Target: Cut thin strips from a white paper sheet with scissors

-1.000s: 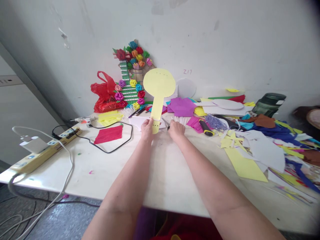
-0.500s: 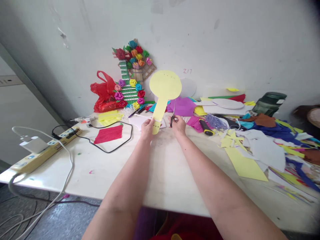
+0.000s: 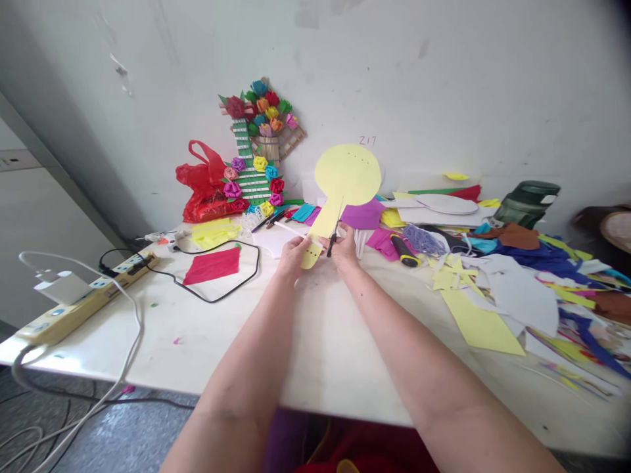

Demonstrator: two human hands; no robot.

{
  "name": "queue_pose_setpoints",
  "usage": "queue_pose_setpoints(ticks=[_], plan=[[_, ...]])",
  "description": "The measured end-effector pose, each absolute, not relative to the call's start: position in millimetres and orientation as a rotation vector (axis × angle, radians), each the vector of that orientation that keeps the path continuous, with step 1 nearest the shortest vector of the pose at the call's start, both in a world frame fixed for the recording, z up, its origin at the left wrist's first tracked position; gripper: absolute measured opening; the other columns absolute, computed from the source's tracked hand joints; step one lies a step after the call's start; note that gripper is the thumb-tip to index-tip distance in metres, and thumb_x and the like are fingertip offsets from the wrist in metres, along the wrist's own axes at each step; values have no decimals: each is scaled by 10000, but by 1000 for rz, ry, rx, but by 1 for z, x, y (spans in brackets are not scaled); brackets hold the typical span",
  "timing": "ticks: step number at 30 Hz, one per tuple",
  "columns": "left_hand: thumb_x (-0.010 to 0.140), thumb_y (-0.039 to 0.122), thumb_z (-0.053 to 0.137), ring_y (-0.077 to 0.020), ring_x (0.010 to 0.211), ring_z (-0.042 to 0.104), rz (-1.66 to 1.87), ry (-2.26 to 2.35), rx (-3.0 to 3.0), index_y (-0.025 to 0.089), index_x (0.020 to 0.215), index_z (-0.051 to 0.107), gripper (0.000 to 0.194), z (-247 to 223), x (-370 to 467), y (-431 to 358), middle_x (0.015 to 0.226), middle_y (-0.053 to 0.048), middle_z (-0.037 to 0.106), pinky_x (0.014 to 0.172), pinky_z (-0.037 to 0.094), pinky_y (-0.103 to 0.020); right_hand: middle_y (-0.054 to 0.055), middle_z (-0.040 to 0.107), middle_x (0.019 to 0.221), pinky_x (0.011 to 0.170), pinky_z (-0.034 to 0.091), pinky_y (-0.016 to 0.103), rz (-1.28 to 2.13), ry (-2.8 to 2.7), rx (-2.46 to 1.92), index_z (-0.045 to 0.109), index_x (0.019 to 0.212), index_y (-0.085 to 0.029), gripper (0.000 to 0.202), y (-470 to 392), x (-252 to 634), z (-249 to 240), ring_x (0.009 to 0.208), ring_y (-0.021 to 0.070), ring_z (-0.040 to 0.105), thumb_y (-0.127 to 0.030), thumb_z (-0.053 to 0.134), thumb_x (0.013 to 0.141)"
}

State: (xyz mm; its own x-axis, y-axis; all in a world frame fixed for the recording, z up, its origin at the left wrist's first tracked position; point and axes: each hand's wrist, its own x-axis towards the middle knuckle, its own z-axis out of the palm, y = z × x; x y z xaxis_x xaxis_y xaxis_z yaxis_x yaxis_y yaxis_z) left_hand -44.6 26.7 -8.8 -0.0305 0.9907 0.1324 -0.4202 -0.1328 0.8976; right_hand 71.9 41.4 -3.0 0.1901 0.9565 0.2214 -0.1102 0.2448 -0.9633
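Observation:
A pale yellow paper cutout [image 3: 348, 174], a round head on a long handle strip, is held up above the table. My left hand [image 3: 294, 255] pinches it near the bottom of the handle, where a row of dark dots shows. My right hand [image 3: 344, 249] is closed around the dark handles of a pair of scissors [image 3: 332, 244]. Their blades reach up along the right edge of the handle, towards the round head. Whether the blades touch the paper I cannot tell. Behind the scissors lies purple paper [image 3: 363, 213].
A power strip [image 3: 93, 295] with cables lies at left, near red paper [image 3: 211, 265]. Paper-flower crafts [image 3: 256, 177] and a red plastic bag [image 3: 207, 184] stand against the wall. At right lie paper scraps [image 3: 517, 292], a yellow-black tool [image 3: 404, 251] and a green bottle [image 3: 526, 205].
The yellow cutout has tilted and its round head has swung right. My right hand and the scissors have come closer to its handle; my left hand keeps its grip.

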Motion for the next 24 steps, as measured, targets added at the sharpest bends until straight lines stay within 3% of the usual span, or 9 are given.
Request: queue_pose_setpoints(ticks=[5, 12, 18, 24], plan=[[567, 405, 710, -199, 604, 621, 1466, 788, 967, 116, 764, 580, 373, -7, -45, 25, 628, -83, 626, 543, 470, -278, -24, 621, 698, 518, 443, 229, 1139, -940, -897, 188, 1302, -191, 916, 32, 68, 5, 570, 133, 581, -226, 678, 529], [566, 378, 716, -208, 631, 627, 1479, 760, 943, 120, 786, 570, 369, -7, -44, 25, 624, -71, 624, 578, 474, -295, -55, 584, 580, 498, 438, 231, 1249, -953, -863, 341, 1257, -152, 839, 31, 71, 6, 457, 107, 538, -211, 705, 503], [549, 387, 722, -210, 645, 628, 1459, 766, 943, 114, 784, 550, 400, -9, -46, 27, 628, -67, 627, 597, 472, -300, -74, 554, 515, 478, 436, 243, 1256, -984, -862, 364, 1246, -135, 858, 32, 74, 4, 394, 101, 507, -205, 730, 473], [543, 397, 721, -217, 685, 630, 1451, 739, 945, 110, 799, 550, 420, -6, -43, 25, 663, -79, 636, 614, 465, -297, -52, 591, 578, 492, 448, 244, 1185, -1032, -900, 383, 1233, -157, 789, 32, 74, 6, 422, 102, 529, -237, 708, 518]])
